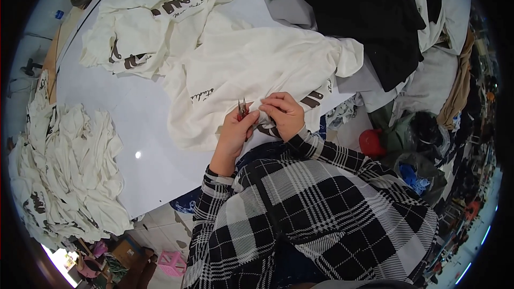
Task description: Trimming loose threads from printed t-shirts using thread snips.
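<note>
My left hand [232, 135] is closed around a pair of thread snips [243, 108] with red handles, the metal tips pointing up and away from me. Close beside it, my right hand [285, 116] pinches the edge of a white garment [241, 56]. The garment lies loosely spread over the table in front of me, with dark printing on it, and part of its near edge hangs toward my lap. Whether a loose thread is between my fingers is too small to tell.
Another printed white garment [134, 27] lies crumpled at the far left of the white table [144, 182]. A heap of white garments [80, 166] fills the near left. Black cloth [358, 16] is piled at the far right. A pink stool [172, 263] stands on the floor.
</note>
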Demonstrator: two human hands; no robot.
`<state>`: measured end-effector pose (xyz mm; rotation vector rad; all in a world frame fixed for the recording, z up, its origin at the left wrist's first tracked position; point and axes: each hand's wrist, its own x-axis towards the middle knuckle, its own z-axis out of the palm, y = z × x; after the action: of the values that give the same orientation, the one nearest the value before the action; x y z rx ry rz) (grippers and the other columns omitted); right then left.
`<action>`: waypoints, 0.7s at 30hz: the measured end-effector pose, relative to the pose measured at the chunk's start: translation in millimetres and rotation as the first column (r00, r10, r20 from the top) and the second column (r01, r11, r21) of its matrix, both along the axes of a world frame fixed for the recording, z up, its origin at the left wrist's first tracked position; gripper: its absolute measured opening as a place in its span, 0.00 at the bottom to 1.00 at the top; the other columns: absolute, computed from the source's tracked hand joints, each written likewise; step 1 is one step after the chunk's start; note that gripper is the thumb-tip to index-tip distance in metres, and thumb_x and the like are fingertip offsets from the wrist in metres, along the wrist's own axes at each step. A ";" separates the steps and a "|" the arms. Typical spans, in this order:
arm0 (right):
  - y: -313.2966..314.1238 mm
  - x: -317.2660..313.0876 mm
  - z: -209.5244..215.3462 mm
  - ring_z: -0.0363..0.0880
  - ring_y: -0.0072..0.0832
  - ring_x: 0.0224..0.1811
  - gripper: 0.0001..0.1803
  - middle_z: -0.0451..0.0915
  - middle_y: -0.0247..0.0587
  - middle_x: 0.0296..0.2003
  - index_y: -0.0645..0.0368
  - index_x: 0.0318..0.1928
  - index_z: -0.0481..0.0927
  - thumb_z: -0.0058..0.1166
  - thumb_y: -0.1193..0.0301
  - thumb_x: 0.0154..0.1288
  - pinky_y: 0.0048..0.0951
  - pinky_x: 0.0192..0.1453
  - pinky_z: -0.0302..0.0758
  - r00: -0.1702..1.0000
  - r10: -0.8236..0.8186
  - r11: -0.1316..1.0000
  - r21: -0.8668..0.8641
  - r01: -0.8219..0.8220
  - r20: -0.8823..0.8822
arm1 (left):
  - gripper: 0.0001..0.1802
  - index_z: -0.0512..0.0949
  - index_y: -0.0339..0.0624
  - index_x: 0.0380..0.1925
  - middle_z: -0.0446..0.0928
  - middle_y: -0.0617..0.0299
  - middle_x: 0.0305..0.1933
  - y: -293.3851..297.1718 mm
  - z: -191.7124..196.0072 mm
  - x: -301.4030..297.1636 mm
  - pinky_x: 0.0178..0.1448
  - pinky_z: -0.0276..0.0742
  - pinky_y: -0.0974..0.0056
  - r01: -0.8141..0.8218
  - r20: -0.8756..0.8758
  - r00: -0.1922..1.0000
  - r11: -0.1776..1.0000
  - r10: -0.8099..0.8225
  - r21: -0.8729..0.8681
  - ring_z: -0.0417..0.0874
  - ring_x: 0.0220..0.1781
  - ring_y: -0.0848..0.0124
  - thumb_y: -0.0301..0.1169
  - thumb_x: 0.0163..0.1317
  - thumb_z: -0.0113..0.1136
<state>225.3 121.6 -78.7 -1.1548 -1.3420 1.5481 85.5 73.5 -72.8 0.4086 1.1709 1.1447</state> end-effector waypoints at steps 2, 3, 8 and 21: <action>-1.1 -3.3 -6.4 0.72 0.20 0.36 0.07 0.73 0.35 0.36 0.64 0.35 0.80 0.58 0.79 0.53 0.18 0.39 0.69 0.998 -0.066 0.992 0.110 0.066 -0.005 | 0.07 0.71 0.42 0.33 0.72 0.66 0.24 -0.7 0.6 0.2 0.17 0.54 0.78 -0.008 -0.005 1.000 1.000 0.008 0.002 0.63 0.15 0.83 0.31 0.58 0.57; -0.8 -3.2 -8.4 0.72 0.20 0.36 0.07 0.73 0.35 0.36 0.64 0.35 0.80 0.58 0.79 0.53 0.18 0.39 0.69 0.998 -0.064 0.992 0.110 0.064 -0.005 | 0.07 0.71 0.42 0.33 0.72 0.66 0.23 -0.8 1.1 0.0 0.17 0.54 0.78 -0.011 -0.014 1.000 1.000 0.011 -0.002 0.63 0.14 0.83 0.31 0.58 0.57; 4.2 1.0 -14.3 0.71 0.30 0.41 0.02 0.77 0.37 0.32 0.61 0.27 0.77 0.56 0.80 0.52 0.27 0.45 0.68 0.991 -0.125 0.953 0.283 0.105 0.053 | 0.06 0.71 0.42 0.31 0.72 0.66 0.22 -1.8 -0.9 0.2 0.17 0.54 0.78 -0.016 -0.018 1.000 0.999 0.016 -0.038 0.62 0.14 0.83 0.31 0.59 0.57; 29.0 12.2 14.2 0.73 0.28 0.41 0.02 0.77 0.38 0.34 0.62 0.31 0.77 0.51 0.77 0.58 0.25 0.47 0.70 0.967 0.077 0.932 0.328 -0.156 0.241 | 0.16 0.73 0.35 0.42 0.75 0.61 0.28 -6.9 16.4 -2.8 0.29 0.68 0.71 0.095 -0.831 0.539 0.971 0.137 0.221 0.73 0.26 0.75 0.32 0.56 0.60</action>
<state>237.4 150.6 -64.5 -1.0630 -1.7817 1.2197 82.7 66.5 -56.3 1.2587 1.8844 1.1253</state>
